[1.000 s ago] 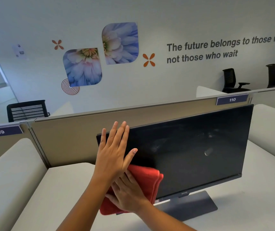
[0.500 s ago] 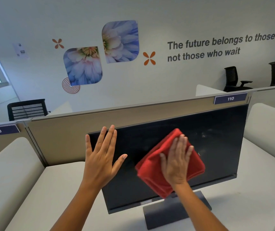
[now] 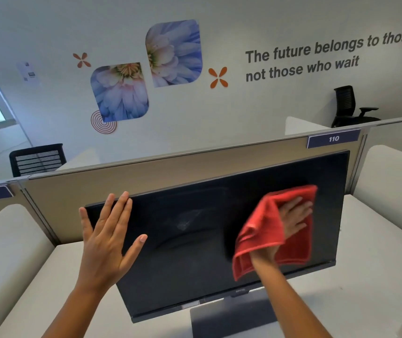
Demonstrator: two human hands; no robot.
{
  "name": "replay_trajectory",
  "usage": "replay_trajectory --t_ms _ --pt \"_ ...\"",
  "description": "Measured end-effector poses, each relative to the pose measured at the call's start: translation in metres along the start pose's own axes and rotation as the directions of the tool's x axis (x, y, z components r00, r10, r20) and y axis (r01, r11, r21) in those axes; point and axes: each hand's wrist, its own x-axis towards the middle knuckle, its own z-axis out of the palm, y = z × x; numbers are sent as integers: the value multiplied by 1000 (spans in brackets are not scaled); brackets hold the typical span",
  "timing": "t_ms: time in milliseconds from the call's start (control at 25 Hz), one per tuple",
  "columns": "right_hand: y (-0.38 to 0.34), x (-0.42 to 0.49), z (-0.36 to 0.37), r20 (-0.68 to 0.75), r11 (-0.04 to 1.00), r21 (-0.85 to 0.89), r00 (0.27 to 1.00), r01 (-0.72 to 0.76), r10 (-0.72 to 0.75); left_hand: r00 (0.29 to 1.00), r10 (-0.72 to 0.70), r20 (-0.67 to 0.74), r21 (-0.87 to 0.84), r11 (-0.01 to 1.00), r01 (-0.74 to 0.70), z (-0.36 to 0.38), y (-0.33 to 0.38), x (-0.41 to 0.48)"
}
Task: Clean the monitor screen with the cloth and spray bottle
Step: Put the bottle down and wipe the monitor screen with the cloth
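A black monitor (image 3: 195, 252) stands on a white desk, its dark screen facing me with a faint smear near the middle. My right hand (image 3: 290, 223) presses a red cloth (image 3: 256, 242) flat against the right half of the screen; the cloth folds over part of the hand. My left hand (image 3: 107, 240) is open with fingers spread, resting at the monitor's upper left corner and edge. No spray bottle shows in the head view.
The monitor's grey stand base (image 3: 231, 318) sits on the white desk (image 3: 365, 301). A beige partition (image 3: 146, 176) with label 110 runs behind it. White side panels flank the desk. Black office chairs (image 3: 351, 106) stand beyond the partition.
My right hand has swept the red cloth from the lower left of the screen across to the right half. My left hand has stayed at the upper left edge.
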Motion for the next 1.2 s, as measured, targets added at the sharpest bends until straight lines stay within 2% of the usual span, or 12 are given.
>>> replay_trajectory --t_ms 80,120,240,360,480,560,640,760,880,960,1040,1200 --pt "-65 -45 -11 28 952 84 955 293 -296 1000 0 -27 -10 1000 0 0 1 0" --pt "-69 -69 0 98 877 164 877 452 -470 999 3 -37 -17 1000 -3 0 2 1" --pt "-68 -132 23 204 542 116 514 832 -833 998 0 -65 -31 1000 -2 -1 5 2" --pt "-24 -166 39 273 209 42 190 977 -943 996 -34 -80 -48 998 30 -1 5 1" --pt "21 -168 43 335 54 72 27 996 -942 994 -47 -101 -70 997 40 -3 7 1" --pt "18 -157 42 289 99 166 47 981 -956 993 -40 -114 -85 996 30 -4 9 3" --pt "-4 -137 38 201 225 204 184 953 -962 991 -39 -125 -94 995 27 -3 10 5" --pt "-40 -91 20 72 448 128 442 885 -894 991 -31 -132 -84 996 20 -1 10 4" --pt "-62 -52 7 10 556 91 557 826 -830 990 -30 -138 -41 999 25 2 11 3" --pt "-60 -51 7 24 554 85 554 828 -832 989 -33 -143 -19 999 31 5 11 2" --pt "-39 -66 13 65 495 77 491 865 -869 989 -41 -145 -2 999 41 7 11 1" --pt "46 -103 27 255 248 -16 244 969 -936 989 -40 -142 10 999 42 9 12 2"
